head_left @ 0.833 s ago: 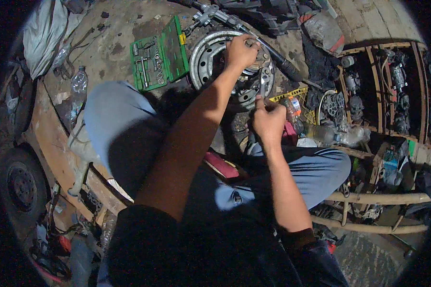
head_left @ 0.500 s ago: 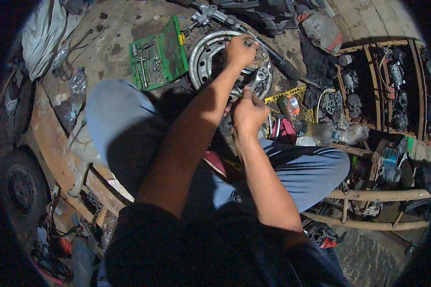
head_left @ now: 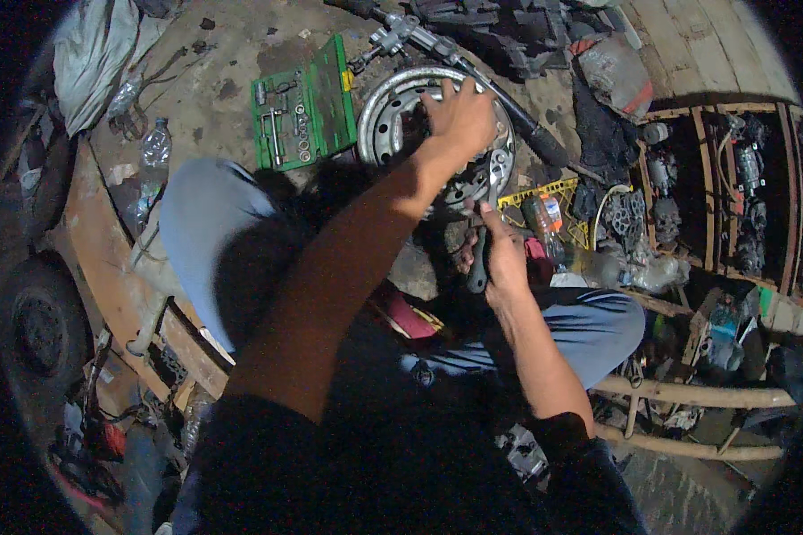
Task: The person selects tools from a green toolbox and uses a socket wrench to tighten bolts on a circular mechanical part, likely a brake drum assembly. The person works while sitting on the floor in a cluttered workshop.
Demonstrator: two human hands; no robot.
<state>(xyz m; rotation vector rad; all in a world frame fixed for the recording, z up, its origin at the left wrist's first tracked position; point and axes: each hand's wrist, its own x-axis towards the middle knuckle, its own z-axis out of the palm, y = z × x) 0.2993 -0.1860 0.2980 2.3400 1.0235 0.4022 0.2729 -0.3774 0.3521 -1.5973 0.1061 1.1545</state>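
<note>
My right hand (head_left: 503, 259) is closed around the dark handle of a ratchet wrench (head_left: 494, 189). Its silver head lies at the right side of a steel wheel rim (head_left: 372, 119), pointing away from me. Across the upper right part of the rim reaches my left hand (head_left: 464, 118), palm down with fingers apart. The part beneath that palm is hidden. Inside the rim, dark metal parts show only partly. Left of the rim lies an open green socket set case (head_left: 337, 134) with sockets and a handle in it.
A long metal shaft assembly (head_left: 473, 69) runs behind the rim. On the right are a yellow plastic crate piece (head_left: 575, 189), plastic bottles (head_left: 544, 223) and a wooden rack (head_left: 707, 187) of metal parts. A clear bottle (head_left: 155, 147) and a tyre (head_left: 45, 325) are on the left.
My right hand has moved toward me and slightly right, baring more of the ratchet wrench's handle. The left hand has shifted lower, its fingers now spread over the rim. The whole view has shifted slightly.
</note>
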